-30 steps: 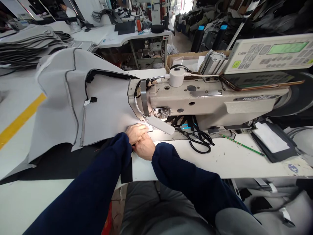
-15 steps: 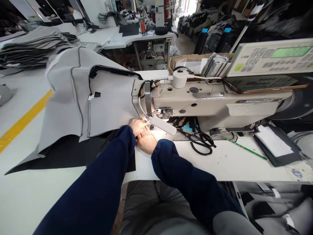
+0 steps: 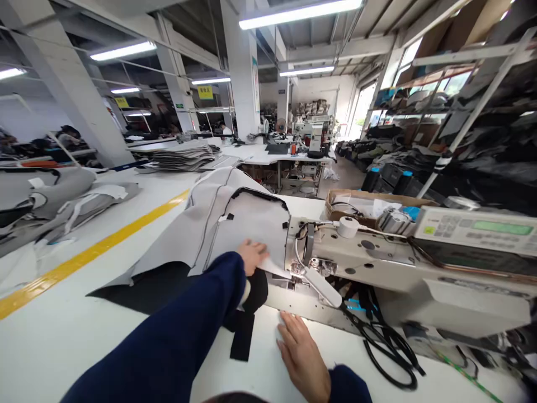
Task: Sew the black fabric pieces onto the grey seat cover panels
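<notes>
My left hand (image 3: 253,256) has its fingers curled over the lower edge of a grey padded fabric cover (image 3: 260,221), left of the sewing machine's needle area. Its thumb is hidden. The cover has dark piping along its far edge and small black tabs, and a black fabric layer (image 3: 163,288) shows beneath it. My right hand (image 3: 304,355) lies flat on the white table, fingers stretched out, holding nothing. Beyond its fingertips stands the sewing machine (image 3: 373,257). A black strip (image 3: 242,338) lies on the table between my hands.
Black-handled scissors (image 3: 390,355) lie right of my right hand. A control panel (image 3: 478,229) sits above the machine, and a cardboard box (image 3: 331,204) behind it. More grey pieces (image 3: 96,204) lie at left, beyond yellow tape (image 3: 104,243).
My hands have come apart from beside the needle. The left has moved up and left onto the cover; the right has drawn back and flattened on the table. The camera view has tilted up.
</notes>
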Demonstrator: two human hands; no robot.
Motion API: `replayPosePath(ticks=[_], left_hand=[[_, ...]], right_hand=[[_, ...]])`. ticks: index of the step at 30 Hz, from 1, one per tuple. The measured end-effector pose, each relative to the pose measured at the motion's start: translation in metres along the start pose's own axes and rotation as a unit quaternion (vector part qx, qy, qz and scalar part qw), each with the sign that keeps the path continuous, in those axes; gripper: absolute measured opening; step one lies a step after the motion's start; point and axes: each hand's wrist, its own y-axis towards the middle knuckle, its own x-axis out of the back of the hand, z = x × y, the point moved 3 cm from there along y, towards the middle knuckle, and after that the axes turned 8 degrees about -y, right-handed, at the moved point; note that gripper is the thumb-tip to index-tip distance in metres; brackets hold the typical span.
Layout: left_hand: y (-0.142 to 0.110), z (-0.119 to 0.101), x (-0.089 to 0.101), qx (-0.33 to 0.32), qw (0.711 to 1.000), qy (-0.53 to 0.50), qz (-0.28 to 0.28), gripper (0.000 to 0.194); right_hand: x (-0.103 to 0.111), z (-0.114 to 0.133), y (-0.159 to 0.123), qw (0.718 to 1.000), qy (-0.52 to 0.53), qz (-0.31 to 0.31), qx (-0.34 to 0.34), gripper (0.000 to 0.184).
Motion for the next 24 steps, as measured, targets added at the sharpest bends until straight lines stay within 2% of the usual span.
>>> replayPosePath(ticks=[2, 3, 6, 8, 10, 13, 16, 20, 22, 24], left_hand=[[-0.027, 0.035, 0.002, 0.079, 0.994, -0.045, -0.065, 0.055], [-0.041, 0.047, -0.003, 0.114, 0.987, -0.071, -0.089, 0.052], [-0.072, 0.062, -0.031, 0.191, 0.968, -0.106, -0.125, 0.048], [-0.085, 0.053, -0.048, 0.207, 0.964, -0.107, -0.129, 0.047], [-0.096, 0.037, -0.057, 0.211, 0.962, -0.114, -0.127, 0.046], [-0.117, 0.013, -0.06, 0.215, 0.961, -0.13, -0.119, 0.046], [-0.15, -0.005, -0.06, 0.216, 0.958, -0.151, -0.113, 0.049], [-0.223, -0.012, -0.063, 0.225, 0.951, -0.185, -0.103, 0.057], [-0.269, -0.012, -0.057, 0.221, 0.949, -0.21, -0.084, 0.06], [-0.311, -0.01, -0.04, 0.203, 0.941, -0.27, -0.028, 0.055]], right_hand=[[0.003, -0.004, -0.006, 1.0, -0.008, -0.01, 0.005, 0.027], [0.004, -0.005, -0.007, 1.0, -0.009, -0.015, 0.005, 0.027], [0.004, -0.006, -0.006, 1.0, -0.011, -0.025, 0.004, 0.027], [0.003, -0.005, -0.004, 0.999, -0.017, -0.027, 0.007, 0.027], [0.004, -0.004, -0.002, 0.999, -0.026, -0.027, 0.004, 0.028], [0.006, -0.001, 0.0, 0.999, -0.038, -0.028, -0.005, 0.029], [0.01, 0.005, -0.001, 0.999, -0.041, -0.034, 0.013, 0.029], [0.02, -0.004, -0.016, 0.996, -0.042, -0.062, 0.04, 0.032], [0.029, -0.026, -0.031, 0.996, -0.059, -0.065, 0.033, 0.033], [0.04, -0.059, -0.048, 0.993, -0.092, -0.066, 0.013, 0.034]])
